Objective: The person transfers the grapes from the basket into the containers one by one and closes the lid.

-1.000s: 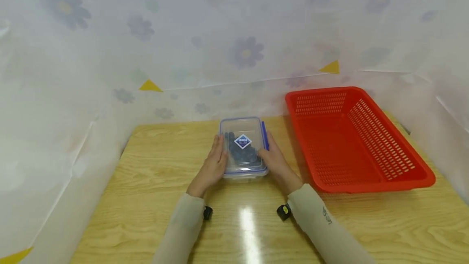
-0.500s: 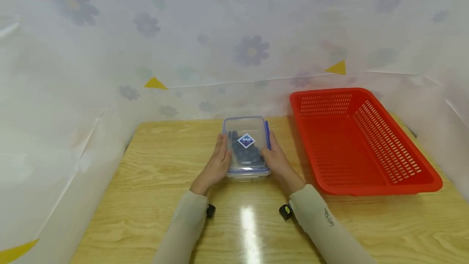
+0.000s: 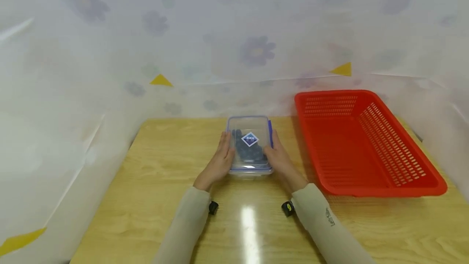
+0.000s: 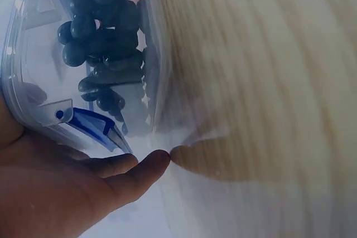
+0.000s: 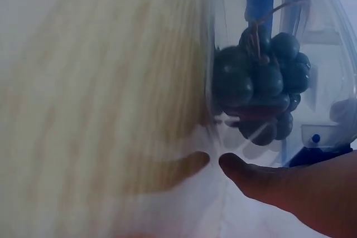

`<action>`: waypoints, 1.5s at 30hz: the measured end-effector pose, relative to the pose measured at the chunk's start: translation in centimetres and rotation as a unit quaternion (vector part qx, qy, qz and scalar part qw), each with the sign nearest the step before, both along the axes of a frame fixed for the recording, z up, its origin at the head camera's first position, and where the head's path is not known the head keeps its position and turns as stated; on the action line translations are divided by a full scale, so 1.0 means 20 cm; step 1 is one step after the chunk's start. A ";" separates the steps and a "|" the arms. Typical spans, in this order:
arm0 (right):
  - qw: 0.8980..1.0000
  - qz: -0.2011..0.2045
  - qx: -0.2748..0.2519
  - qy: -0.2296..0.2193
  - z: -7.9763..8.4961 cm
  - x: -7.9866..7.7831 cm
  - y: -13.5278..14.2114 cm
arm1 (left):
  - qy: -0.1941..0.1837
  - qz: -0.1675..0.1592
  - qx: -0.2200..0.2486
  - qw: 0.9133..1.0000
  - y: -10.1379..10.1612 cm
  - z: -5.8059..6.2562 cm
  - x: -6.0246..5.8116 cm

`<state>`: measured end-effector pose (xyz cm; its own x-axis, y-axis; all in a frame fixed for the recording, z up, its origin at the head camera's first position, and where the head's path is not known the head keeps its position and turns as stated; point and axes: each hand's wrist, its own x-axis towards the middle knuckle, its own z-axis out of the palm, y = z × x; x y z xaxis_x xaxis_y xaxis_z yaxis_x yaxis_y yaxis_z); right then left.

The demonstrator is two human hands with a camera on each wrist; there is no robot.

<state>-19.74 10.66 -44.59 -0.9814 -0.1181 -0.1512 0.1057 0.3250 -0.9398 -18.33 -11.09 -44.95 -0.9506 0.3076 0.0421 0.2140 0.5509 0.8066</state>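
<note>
A clear plastic food container with a blue-edged lid and a diamond-shaped label stands on the wooden table. Inside it lies a bunch of dark grapes, with a thin brown stem showing in the right wrist view. My left hand grips the container's left side, thumb near the lid's edge. From the opposite side my right hand holds it, thumb over the lid's rim. A blue side latch juts out past the right fingers; another blue latch shows by the left fingers. In both wrist views, fingertips reach down close to the tabletop.
A large red plastic basket with slotted walls stands to the right of the container. Behind the table hangs a pale flowered sheet with yellow triangles on it, and similar sheeting closes in both sides.
The whole head view has shifted slightly, so the scene appears a little farther right. Both hands keep their hold, and the container stays in place on the table.
</note>
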 end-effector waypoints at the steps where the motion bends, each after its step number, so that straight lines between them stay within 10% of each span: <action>1: 1.000 -0.002 0.006 0.005 0.00 0.00 0.01 | -0.004 -0.001 0.009 1.000 0.00 0.01 -0.01; 11: 0.974 0.046 0.149 0.167 0.01 -0.02 0.00 | -0.032 -0.001 0.082 0.996 0.01 0.00 -0.04; 19: 0.965 0.083 0.208 0.134 0.02 -0.02 -0.05 | -0.041 0.062 0.132 0.988 -0.01 -0.04 -0.02; 31: 0.964 0.086 0.220 0.123 0.05 -0.01 -0.05 | -0.016 0.142 0.061 0.988 0.04 0.02 -0.01; 45: 0.963 0.087 0.217 0.132 0.04 -0.01 -0.05 | 0.020 0.106 0.027 0.994 0.06 0.03 0.00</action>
<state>-19.98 9.73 -43.86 -0.9635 -0.2661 0.0280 -0.2095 0.6850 -0.6978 -18.40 -9.88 -44.25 -0.9910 0.0962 0.0930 0.1306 0.5438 0.8290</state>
